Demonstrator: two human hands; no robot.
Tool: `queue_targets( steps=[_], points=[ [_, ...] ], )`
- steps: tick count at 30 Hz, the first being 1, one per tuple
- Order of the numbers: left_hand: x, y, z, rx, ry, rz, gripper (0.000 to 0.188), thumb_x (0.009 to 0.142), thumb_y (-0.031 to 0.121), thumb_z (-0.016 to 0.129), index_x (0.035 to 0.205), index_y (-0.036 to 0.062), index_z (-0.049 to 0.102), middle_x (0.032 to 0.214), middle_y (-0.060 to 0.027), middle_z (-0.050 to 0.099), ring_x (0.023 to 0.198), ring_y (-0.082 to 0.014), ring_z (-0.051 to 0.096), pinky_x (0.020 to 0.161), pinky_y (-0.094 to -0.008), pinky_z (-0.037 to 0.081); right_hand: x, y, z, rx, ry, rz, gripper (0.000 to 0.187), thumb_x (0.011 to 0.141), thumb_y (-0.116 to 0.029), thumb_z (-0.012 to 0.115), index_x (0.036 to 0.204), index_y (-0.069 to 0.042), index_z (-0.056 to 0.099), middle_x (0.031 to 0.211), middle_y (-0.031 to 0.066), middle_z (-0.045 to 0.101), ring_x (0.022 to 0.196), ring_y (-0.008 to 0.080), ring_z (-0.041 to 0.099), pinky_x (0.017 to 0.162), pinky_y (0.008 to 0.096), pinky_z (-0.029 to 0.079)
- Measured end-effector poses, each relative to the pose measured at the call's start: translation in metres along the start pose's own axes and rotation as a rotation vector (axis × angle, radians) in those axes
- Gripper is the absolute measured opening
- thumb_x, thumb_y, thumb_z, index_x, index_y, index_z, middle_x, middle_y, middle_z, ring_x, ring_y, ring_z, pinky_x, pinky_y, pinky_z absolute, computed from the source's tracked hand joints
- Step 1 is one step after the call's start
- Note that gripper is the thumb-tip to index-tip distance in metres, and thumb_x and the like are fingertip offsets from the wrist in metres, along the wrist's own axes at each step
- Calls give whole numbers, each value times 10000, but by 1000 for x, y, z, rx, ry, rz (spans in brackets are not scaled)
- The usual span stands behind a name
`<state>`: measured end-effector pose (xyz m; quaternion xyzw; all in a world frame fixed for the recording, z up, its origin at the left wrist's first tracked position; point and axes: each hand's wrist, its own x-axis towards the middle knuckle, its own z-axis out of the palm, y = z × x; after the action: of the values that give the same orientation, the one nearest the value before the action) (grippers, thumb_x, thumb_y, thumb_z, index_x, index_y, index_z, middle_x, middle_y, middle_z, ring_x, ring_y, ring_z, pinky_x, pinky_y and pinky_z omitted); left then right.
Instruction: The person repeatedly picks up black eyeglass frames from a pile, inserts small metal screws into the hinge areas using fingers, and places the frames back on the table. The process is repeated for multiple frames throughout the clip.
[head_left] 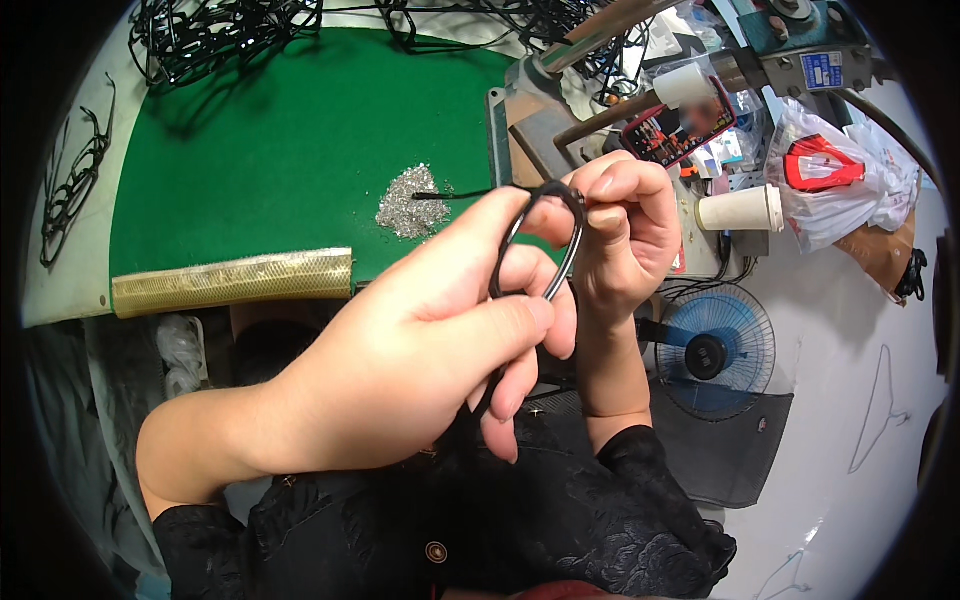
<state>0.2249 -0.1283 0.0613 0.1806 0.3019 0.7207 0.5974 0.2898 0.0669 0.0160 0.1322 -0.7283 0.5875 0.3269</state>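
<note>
A black eyeglass frame [577, 245] is held up above the near edge of the green mat [250, 150]. My left hand [400, 350] wraps round it, with the thumb pressed on one rim. At the frame's upper corner, my right hand [625, 235] is closed, thumb and fingertips pinching by the hinge end; whether a tiny part sits between them I cannot tell. One thin black temple reaches left from the frame, its tip over a pile of small silvery metal pieces [405, 205] on the mat.
Tangled black eyeglass frames [215, 40] heap at the back left; more glasses [80, 185] lie at the far left. A gold mesh strip [230, 283] edges the mat. Right stand a metal bench tool [540, 110], a red-edged phone [680, 122], a paper cup [740, 210] and a fan [705, 355].
</note>
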Motion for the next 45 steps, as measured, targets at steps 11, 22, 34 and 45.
queue_targets(
  steps=[11, 22, 34, 45],
  points=[
    [4, 3, 2, 23, 35, 38, 444, 910, 16, 429, 1321, -56, 279, 902, -153, 526, 545, -158, 549, 422, -276, 527, -5, -15, 4, -695, 53, -273, 647, 874, -555, 507, 1039, 44, 683, 884, 135, 617, 732, 181, 595, 557, 271, 482],
    [7, 0, 1, 35, 47, 50, 461, 905, 18, 429, 1328, -75, 272, 898, -158, 524, 541, -165, 545, 406, -287, 525, -4, -10, 2, -663, 63, -275, 606, 848, -524, 563, 1056, 33, 682, 885, 125, 611, 688, 161, 585, 553, 270, 480],
    [30, 4, 7, 119, 53, 67, 437, 915, 87, 453, 1311, -39, 318, 880, -112, 524, 552, -131, 529, 405, -263, 502, -8, -11, -5, -264, 89, 74, 595, 922, -480, 540, 1230, 28, 574, 968, 65, 529, 770, 101, 559, 589, 203, 426],
    [128, 36, 28, 267, 121, 328, 378, 888, 93, 546, 1208, -38, 393, 894, -94, 558, 647, -126, 533, 548, -277, 517, -25, 0, -34, -173, 382, 181, 239, 956, -226, 561, 1061, -12, 570, 878, 16, 567, 693, 60, 486, 566, 178, 368]
  ],
)
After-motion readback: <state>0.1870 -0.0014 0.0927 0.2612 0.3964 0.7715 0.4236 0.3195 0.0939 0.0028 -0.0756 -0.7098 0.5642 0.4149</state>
